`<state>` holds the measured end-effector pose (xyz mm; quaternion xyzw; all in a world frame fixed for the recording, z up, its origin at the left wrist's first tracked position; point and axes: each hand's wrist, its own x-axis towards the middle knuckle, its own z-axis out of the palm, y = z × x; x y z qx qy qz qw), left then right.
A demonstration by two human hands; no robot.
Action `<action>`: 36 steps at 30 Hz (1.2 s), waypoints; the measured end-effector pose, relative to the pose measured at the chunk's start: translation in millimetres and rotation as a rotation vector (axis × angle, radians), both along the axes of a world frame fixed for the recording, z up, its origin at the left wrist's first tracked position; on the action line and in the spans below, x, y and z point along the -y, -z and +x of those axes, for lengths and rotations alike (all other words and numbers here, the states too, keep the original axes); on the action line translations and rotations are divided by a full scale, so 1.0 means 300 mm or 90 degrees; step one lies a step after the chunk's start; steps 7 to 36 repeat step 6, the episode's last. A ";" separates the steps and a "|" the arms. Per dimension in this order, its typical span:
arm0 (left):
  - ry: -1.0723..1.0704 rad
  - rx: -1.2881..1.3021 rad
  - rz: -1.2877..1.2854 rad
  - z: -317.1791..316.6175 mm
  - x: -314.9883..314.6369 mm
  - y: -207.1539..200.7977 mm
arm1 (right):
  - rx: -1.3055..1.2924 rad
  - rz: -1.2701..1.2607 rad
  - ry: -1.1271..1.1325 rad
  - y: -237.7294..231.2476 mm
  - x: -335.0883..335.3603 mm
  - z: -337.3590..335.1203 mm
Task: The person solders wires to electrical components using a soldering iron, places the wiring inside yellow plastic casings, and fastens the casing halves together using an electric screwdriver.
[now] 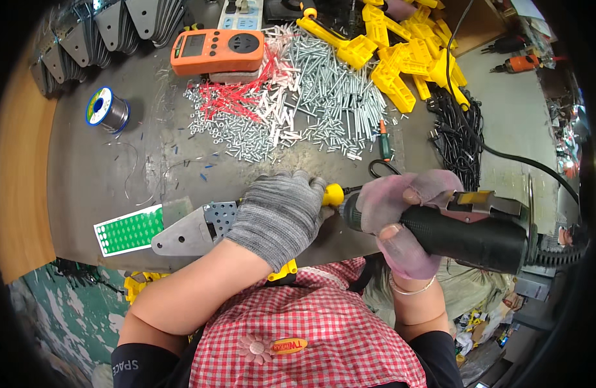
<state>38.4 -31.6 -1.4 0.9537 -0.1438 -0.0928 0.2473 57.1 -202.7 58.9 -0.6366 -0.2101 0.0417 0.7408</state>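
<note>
My left hand (278, 210), in a grey knit glove, is closed around a tool with a yellow handle. The yellow rounded end (333, 194) shows past my fingers on the right. On the other side a pointed grey metal plate (185, 236) sticks out, next to a perforated metal bracket (220, 216). My right hand (401, 220), in a thin pinkish glove with bare fingertips, is wrapped around a black power screwdriver (469, 236). Its nose points left toward the yellow end; I cannot see whether its bit touches anything.
Loose screws (337, 90), nuts and red and white pieces lie beyond my hands. An orange meter (217, 52), a solder spool (107, 108), yellow plastic shells (408, 58), black cords (460, 142), metal plates (143, 19), a green sticker sheet (130, 231) and a small screwdriver (384, 142) surround them.
</note>
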 end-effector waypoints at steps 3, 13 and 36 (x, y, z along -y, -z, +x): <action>-0.001 -0.008 0.008 0.002 0.006 0.006 | 0.068 -0.035 -0.090 0.025 0.016 0.020; 0.012 -0.041 0.027 0.005 0.004 0.011 | 0.100 -0.005 -0.136 0.058 0.032 0.035; 0.012 -0.041 0.027 0.005 0.004 0.011 | 0.100 -0.005 -0.136 0.058 0.032 0.035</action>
